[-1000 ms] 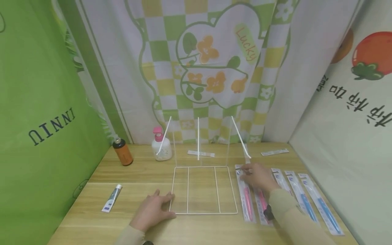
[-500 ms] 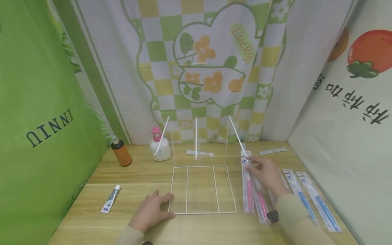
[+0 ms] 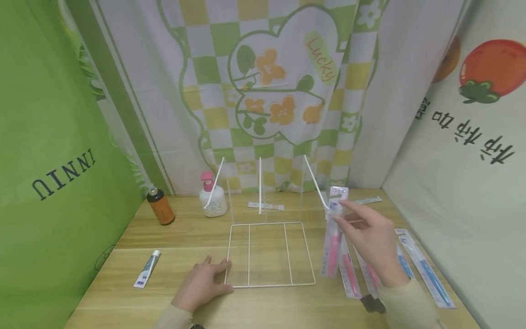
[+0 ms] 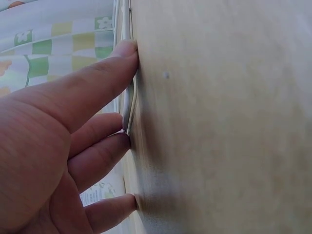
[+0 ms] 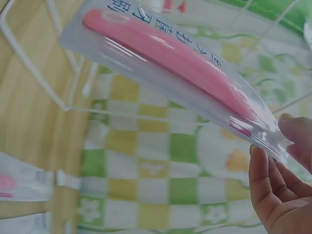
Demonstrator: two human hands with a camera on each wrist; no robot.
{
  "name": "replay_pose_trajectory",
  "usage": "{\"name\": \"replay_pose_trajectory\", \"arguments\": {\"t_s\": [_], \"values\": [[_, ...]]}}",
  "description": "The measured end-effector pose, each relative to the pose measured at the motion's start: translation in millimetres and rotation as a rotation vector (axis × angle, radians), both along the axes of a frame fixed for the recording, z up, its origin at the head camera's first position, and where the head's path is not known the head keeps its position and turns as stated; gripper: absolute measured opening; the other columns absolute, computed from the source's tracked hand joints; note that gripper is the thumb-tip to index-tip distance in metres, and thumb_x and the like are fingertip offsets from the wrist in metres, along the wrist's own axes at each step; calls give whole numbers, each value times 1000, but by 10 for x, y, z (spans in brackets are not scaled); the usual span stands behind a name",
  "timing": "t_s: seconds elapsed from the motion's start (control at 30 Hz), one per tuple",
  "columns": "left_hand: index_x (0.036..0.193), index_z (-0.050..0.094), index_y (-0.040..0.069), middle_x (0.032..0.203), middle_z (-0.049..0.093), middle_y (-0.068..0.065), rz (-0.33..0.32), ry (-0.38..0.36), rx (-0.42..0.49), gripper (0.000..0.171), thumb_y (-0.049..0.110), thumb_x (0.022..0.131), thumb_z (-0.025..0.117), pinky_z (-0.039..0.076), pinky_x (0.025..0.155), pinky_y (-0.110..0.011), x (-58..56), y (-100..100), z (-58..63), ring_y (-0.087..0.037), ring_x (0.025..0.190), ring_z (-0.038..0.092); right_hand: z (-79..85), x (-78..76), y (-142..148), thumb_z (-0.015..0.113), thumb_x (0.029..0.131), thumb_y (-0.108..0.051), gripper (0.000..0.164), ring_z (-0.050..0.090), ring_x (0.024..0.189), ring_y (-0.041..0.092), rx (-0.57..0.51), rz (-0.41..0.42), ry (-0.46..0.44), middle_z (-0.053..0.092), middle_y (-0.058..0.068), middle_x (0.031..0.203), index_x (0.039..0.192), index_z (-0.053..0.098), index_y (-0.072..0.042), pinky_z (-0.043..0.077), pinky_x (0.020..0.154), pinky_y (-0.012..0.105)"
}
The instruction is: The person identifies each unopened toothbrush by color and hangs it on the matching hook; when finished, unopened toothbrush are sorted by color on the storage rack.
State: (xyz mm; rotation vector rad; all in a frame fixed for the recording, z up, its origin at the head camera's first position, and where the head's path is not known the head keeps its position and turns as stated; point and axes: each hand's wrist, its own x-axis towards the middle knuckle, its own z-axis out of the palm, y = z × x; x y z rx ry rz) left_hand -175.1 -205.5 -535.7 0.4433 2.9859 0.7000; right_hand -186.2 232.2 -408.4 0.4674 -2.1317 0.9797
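My right hand (image 3: 371, 240) pinches the upper end of a packaged pink toothbrush (image 3: 334, 249) between thumb and fingers. In the right wrist view, the toothbrush (image 5: 170, 58) slants in its clear wrapper, lifted off the table. My left hand (image 3: 201, 283) rests at the front left corner of a white wire rack (image 3: 271, 286), fingers spread. Seen from the left wrist, its thumb and fingertips (image 4: 119, 192) touch the wire and the tabletop. Below the right hand lie two more packaged pink toothbrushes (image 3: 350, 276), partly covered by hand and wrist.
Packaged blue toothbrushes (image 3: 431, 274) lie at the right. A toothpaste tube (image 3: 147, 268) lies at the left. An orange bottle (image 3: 161, 208) and a white pump bottle (image 3: 213, 201) with a pink top stand behind. Flat white packets (image 3: 266, 206) lie near the curtain (image 3: 271, 114).
My right hand has picked up the leftmost pink toothbrush pack and raised it off the table. The left hand stays at the rack's corner. The head view has shifted slightly.
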Motion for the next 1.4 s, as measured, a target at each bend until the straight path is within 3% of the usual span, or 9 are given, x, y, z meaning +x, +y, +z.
{"name": "replay_pose_trajectory", "arguments": {"t_s": [0.17,0.3,0.4,0.53,0.77,0.93,1.4], "values": [[141,73,17,142,70,-14,3,10,0,77,52,76,94,35,113,-80,-2,-20,-12,-61,140,49,212,222,-110,89,76,14,55,73,88,-2,-96,110,120,80,15,110,127,76,-1,61,76,16],[141,73,18,142,71,-14,7,13,-3,77,52,76,94,36,112,-80,-3,-25,-31,-60,140,50,370,362,-240,86,93,-12,36,73,93,0,-102,189,278,78,23,108,120,76,8,61,76,15],[141,73,18,142,70,-13,10,9,-2,77,53,75,94,36,113,-79,-3,-24,-46,-60,140,50,490,464,-373,79,101,-34,49,75,90,2,-103,222,378,78,26,105,115,75,12,61,76,15],[141,73,18,142,71,-12,12,10,-4,77,52,75,95,37,113,-79,-3,-20,-60,-59,141,50,577,550,-590,77,102,-32,46,77,83,10,-110,280,453,77,27,106,111,76,13,62,76,16],[140,74,18,141,71,-14,4,8,-1,77,52,75,95,36,113,-79,-22,-24,-69,-60,140,50,470,483,-1029,75,103,-24,34,77,77,23,-68,424,409,77,23,115,120,76,6,64,69,22],[141,73,17,142,70,-14,-13,1,17,77,51,75,95,35,113,-80,-29,-17,-74,-61,140,49,354,390,-1276,76,102,-20,32,77,82,23,-43,464,367,76,20,118,124,74,4,64,70,24],[141,73,17,140,71,-13,-14,13,6,78,51,74,95,35,112,-81,-30,-8,-51,-63,139,49,136,175,-1463,87,85,-3,45,77,91,23,48,382,275,75,16,124,128,73,-1,63,76,20]]}}
